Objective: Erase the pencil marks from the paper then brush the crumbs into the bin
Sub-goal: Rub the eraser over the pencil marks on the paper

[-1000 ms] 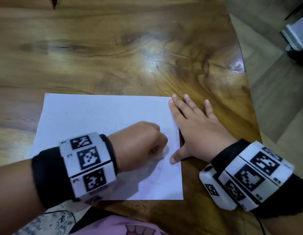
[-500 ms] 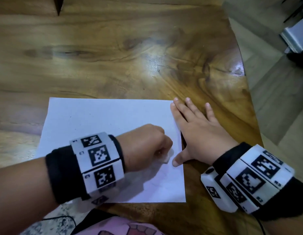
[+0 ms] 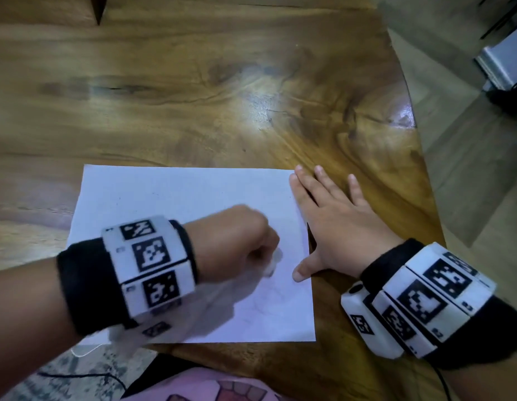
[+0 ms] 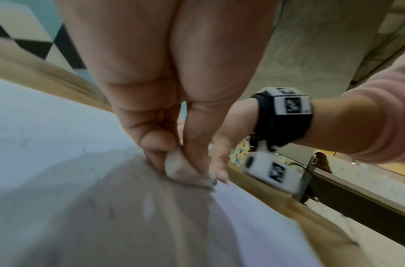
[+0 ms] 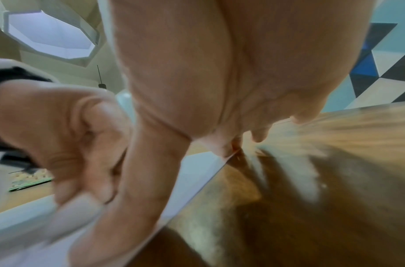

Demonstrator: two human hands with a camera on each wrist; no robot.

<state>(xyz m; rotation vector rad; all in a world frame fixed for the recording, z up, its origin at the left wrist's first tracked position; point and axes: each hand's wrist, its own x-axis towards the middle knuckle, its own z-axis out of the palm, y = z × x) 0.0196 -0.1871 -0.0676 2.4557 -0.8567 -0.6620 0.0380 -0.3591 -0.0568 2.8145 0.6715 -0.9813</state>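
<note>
Eraser (image 4: pixel 178 167) in left hand (image 3: pixel 234 241), paper (image 3: pixel 179 198)

You have almost nothing legible to work with here. The only signs are the black-and-white square code patterns printed on the white blocks of your two wrist bands: three show along the left wrist band (image 3: pixel 149 267) in the head view, and several more on the right wrist band (image 3: pixel 419 299), one of them also facing the left wrist camera. They are machine codes, not letters. Beside some of the squares sit tiny dark marks that may be digits, too small and blurred to read. The paper (image 3: pixel 193 195) carries only faint grey pencil traces, nothing that forms a word.
</note>
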